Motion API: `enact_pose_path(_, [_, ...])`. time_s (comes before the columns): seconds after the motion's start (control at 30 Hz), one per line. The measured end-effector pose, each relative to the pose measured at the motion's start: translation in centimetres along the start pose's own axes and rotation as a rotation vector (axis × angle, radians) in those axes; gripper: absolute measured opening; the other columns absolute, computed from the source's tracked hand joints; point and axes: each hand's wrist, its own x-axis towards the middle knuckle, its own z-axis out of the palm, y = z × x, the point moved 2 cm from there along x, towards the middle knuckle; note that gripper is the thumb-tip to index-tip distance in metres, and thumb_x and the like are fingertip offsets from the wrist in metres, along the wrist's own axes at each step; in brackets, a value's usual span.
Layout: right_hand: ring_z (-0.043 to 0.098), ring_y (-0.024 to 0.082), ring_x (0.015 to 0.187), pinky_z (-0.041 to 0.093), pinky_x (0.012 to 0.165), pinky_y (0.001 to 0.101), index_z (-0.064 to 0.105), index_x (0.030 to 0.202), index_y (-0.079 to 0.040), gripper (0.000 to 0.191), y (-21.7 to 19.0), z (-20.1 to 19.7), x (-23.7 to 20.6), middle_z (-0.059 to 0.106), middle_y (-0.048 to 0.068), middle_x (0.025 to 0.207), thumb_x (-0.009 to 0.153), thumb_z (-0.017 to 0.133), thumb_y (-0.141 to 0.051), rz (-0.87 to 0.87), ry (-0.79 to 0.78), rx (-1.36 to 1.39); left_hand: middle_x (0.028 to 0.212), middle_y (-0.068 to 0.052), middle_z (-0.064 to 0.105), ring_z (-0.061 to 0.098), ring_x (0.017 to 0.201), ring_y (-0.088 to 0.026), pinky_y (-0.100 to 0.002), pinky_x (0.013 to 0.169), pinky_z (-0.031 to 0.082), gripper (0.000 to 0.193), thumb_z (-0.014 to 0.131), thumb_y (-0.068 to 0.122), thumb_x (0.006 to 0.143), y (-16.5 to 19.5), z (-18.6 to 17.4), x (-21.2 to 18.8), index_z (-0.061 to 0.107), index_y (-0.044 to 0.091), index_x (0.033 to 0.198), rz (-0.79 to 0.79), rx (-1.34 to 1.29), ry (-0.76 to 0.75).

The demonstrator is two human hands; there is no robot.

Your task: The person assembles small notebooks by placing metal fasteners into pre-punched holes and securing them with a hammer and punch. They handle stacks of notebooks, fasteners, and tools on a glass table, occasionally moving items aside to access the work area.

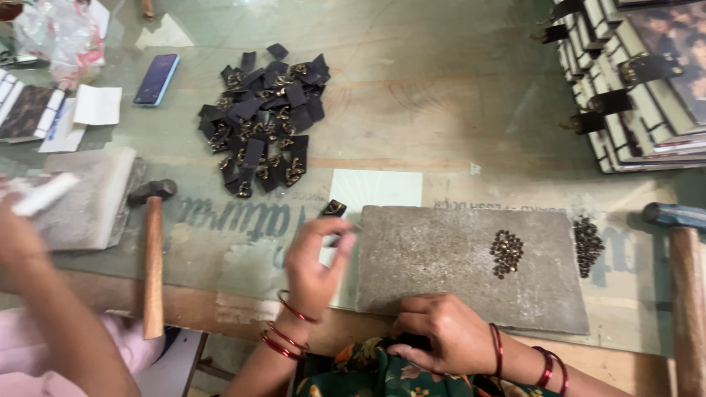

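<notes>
I'm looking down on a glass-topped bench (441, 95), and working from big to small. At the far right sits a stack of bound books (632, 81) with dark strap closures already on them. Before me lies a grey stone slab (441, 257), flat on the bench, carrying a small cluster of brass rivets (507, 253); a second cluster of rivets (587, 245) lies just off its right edge. A wooden-handled hammer (684, 294) rests at the right, untouched.

Further back is a pile of black straps (263, 117) with brass buckles, loosely heaped. One single black strap (334, 209) lies at the slab's upper left corner, and my left hand (315, 265) reaches toward it, fingers half curled, the grip open and holding nothing that I can see; whether it touches the strap, I cannot tell. My right hand (441, 334) rests at the slab's near edge over patterned cloth, fingers curled down; whether that grip holds anything I cannot tell.

At the left, another person's arm (44, 309) works beside a second hammer (152, 250) and another slab (88, 198); a phone (157, 79) lies behind.

My judgement: the heaped straps and the rivets suggest much work remains, and the single strap is only being positioned.
</notes>
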Motion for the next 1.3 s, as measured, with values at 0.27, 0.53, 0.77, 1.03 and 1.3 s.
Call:
enact_pose_path(0.27, [0.067,0.032,0.067,0.054,0.057,0.0426,0.073,0.083,-0.006,0.02,0.2,0.5,0.2,0.065,0.01,0.076,0.081,0.083,-0.023,0.044,-0.025,-0.021,0.102,-0.006,0.077,0.069,0.084,-0.011,-0.025,0.073,0.058,0.035,0.072,0.007,0.093,-8.5,-2.0,-0.5,0.066,0.008,0.128,-0.468,-0.052,0.042])
enact_pose_path(0.53, [0.067,0.03,0.068,0.054,0.057,0.0402,0.073,0.083,-0.007,0.017,0.0,0.3,0.8,0.066,0.009,0.076,0.078,0.084,-0.019,0.023,-0.028,-0.028,0.125,-0.013,0.065,0.059,0.114,-0.036,-0.048,0.099,0.046,0.039,0.071,0.023,0.089,-8.2,-0.5,0.2,0.067,0.01,0.125,-0.13,0.597,-0.113])
enact_pose_path(0.77, [0.067,0.03,0.068,0.054,0.057,0.0399,0.073,0.083,-0.006,0.016,0.4,0.6,0.7,0.067,0.009,0.076,0.078,0.083,-0.018,0.041,-0.036,-0.032,0.117,-0.016,0.064,0.059,0.108,-0.036,-0.047,0.094,0.047,0.05,0.073,0.027,0.088,-7.2,-0.3,0.1,0.062,0.006,0.132,-0.165,0.621,-0.152])
enact_pose_path(1.03, [0.071,0.03,0.071,0.057,0.061,0.039,0.075,0.084,-0.006,0.016,0.8,1.2,0.8,0.07,0.011,0.077,0.077,0.084,-0.017,0.055,-0.012,-0.056,0.106,-0.017,0.066,0.066,0.101,-0.037,-0.046,0.086,0.055,0.026,0.069,0.014,0.085,-7.6,2.5,1.7,0.064,0.005,0.109,-0.301,0.7,-0.323])
enact_pose_path(1.3, [0.074,0.03,0.072,0.059,0.062,0.0392,0.075,0.08,-0.006,0.018,1.7,1.5,0.5,0.07,0.01,0.076,0.075,0.086,-0.019,0.088,-0.021,-0.077,0.111,-0.016,0.069,0.066,0.103,-0.036,-0.046,0.09,0.054,0.029,0.059,0.006,0.093,-9.2,0.0,1.3,0.064,0.004,0.121,-0.234,0.561,-0.19])
